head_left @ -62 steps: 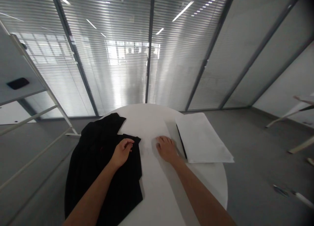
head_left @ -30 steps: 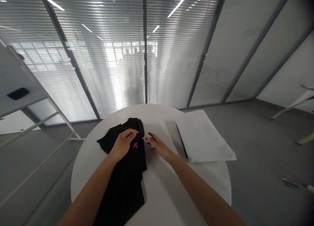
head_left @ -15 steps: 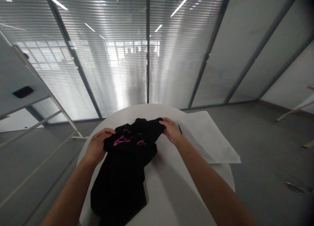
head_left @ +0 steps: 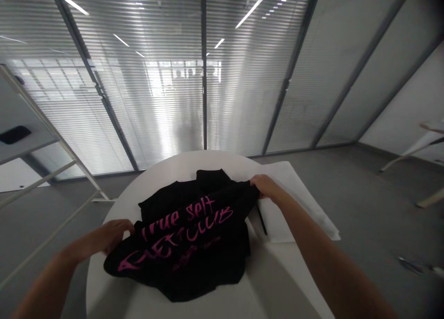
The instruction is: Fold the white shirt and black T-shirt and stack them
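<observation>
A black T-shirt with pink lettering lies spread across a round white table. My left hand is closed on the shirt's left edge, near the table's left rim. My right hand grips the shirt's far right corner, close to a white folded sheet. The cloth is stretched between both hands, print side up, with a bunched fold at the back.
A white folded sheet with a dark edge lies on the table's right side, partly over the rim. A white metal frame stands to the left. Glass walls with blinds rise behind the table. Grey floor surrounds it.
Both hands took hold of the bunched shirt and pulled apart, the left toward me and leftward, the right to the right. The shirt opened out and its pink lettering now shows.
</observation>
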`<action>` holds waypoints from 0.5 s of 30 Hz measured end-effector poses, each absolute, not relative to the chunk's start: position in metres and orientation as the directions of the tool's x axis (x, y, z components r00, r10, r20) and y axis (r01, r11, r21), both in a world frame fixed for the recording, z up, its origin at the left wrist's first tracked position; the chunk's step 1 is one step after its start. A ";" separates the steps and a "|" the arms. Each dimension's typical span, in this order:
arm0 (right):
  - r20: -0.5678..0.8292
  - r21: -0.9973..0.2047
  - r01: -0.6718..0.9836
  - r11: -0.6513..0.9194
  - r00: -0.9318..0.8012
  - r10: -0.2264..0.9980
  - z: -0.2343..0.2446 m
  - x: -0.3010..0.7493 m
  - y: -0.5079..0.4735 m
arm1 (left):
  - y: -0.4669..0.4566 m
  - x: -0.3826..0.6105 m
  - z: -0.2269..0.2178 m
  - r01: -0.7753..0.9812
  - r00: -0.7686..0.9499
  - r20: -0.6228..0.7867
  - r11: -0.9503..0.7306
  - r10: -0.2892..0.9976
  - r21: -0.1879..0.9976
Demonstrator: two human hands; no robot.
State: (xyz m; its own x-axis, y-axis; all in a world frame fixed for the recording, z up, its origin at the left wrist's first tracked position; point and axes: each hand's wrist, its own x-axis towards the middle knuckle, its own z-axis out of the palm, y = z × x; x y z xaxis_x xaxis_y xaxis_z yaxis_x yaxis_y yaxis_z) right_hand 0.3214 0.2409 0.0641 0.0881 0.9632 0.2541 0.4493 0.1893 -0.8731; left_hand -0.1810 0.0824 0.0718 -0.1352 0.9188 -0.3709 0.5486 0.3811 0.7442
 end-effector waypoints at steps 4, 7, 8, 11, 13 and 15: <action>0.077 -0.707 0.707 -0.006 0.086 0.993 0.061 0.310 0.237 | 0.129 -0.156 0.063 0.686 -0.218 -0.207 0.301 0.954 0.663; 0.006 -0.590 0.807 0.038 -0.042 0.999 0.053 0.290 0.221 | 0.148 -0.128 0.043 0.846 -0.155 0.008 0.128 0.988 0.518; -0.003 -0.600 0.795 0.087 -0.111 0.994 0.050 0.283 0.216 | 0.151 -0.120 0.036 0.869 -0.148 0.026 0.117 0.989 0.481; -0.027 -0.700 0.684 0.204 -0.311 0.950 0.045 0.275 0.201 | 0.157 -0.110 0.021 0.863 -0.163 0.020 0.133 0.986 0.487; -0.043 -0.777 0.591 0.215 -0.390 0.920 0.050 0.279 0.196 | 0.163 -0.114 0.022 0.797 -0.179 -0.009 0.151 0.984 0.586; -0.080 -0.845 0.509 0.165 -0.425 0.902 0.064 0.290 0.196 | 0.171 -0.125 0.032 0.666 -0.186 -0.082 0.187 0.979 0.722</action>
State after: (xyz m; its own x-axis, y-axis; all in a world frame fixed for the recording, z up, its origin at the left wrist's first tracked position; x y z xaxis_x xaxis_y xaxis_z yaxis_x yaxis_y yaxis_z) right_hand 0.2899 0.1961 0.0642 -0.4254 0.9015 -0.0796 0.5086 0.1654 -0.8450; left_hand -0.1245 0.1713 0.0324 -0.1856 0.9792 -0.0823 0.6658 0.1869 0.7223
